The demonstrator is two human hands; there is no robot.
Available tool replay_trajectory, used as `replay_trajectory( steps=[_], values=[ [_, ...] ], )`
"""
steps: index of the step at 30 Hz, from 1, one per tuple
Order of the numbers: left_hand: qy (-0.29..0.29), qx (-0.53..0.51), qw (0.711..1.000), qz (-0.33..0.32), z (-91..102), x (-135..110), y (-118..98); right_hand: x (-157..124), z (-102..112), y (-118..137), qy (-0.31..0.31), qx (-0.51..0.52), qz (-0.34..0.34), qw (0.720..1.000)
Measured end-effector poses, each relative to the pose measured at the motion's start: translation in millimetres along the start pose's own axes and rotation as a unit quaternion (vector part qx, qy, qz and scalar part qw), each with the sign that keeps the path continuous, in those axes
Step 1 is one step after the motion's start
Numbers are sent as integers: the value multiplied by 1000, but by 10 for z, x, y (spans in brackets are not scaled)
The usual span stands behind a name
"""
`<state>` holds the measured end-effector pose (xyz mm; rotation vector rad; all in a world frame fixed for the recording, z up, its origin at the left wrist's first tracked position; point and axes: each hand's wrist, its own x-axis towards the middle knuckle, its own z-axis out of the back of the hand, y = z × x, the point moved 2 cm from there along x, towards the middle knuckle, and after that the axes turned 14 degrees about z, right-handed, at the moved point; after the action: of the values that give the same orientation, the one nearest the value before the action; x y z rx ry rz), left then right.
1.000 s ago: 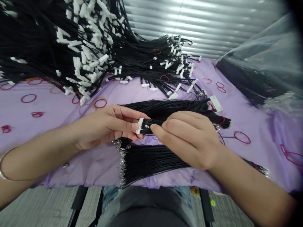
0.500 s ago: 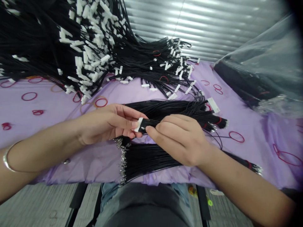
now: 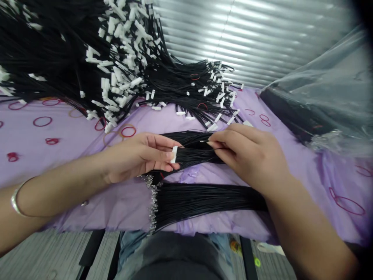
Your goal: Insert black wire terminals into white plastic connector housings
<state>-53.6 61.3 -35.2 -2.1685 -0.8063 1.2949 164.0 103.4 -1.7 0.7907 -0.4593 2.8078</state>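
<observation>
Right now, the left hand (image 3: 136, 155) pinches one white connector (image 3: 174, 154) in its fingers (image 3: 163, 154), a black wire bundle (image 3: 195, 155) running rightward into the right hand (image 3: 247, 155), whose fingertips (image 3: 215, 144) close on the wires. Below lies a second bundle (image 3: 204, 202); a wire heap (image 3: 87, 58) fills the upper left, with red rubber bands (image 3: 42, 121) scattered over the lilac sheet (image 3: 305, 128).

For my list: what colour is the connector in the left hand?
White connector in the left hand, best seen in the head view.
</observation>
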Motion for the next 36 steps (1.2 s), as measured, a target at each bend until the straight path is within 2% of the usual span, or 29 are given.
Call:
replay_trajectory(
  steps=[3, 7, 10, 13, 22, 31, 36],
  values=[
    [2, 39, 999, -32, -16, 10, 37, 24, -70, 85, -45, 93, -65, 993],
    [-15, 93, 992, -79, -52, 19, 76, 65, -124, 211, -38, 240, -134, 961],
    [-34, 82, 992, -91, -66, 19, 81, 82, -82, 251, -35, 281, -166, 945],
    [-49, 69, 991, -107, -73, 14, 80, 93, -52, 274, -25, 305, -165, 937],
    [-40, 84, 989, -115, -59, 26, 127, 80, -158, 301, 24, 309, -186, 932],
    [-69, 76, 989, -106, -57, 32, 119, 42, -227, 370, 21, 254, -160, 954],
    [-79, 76, 989, -98, -76, 14, 103, 43, -226, 380, 2, 251, -185, 950]
  ],
)
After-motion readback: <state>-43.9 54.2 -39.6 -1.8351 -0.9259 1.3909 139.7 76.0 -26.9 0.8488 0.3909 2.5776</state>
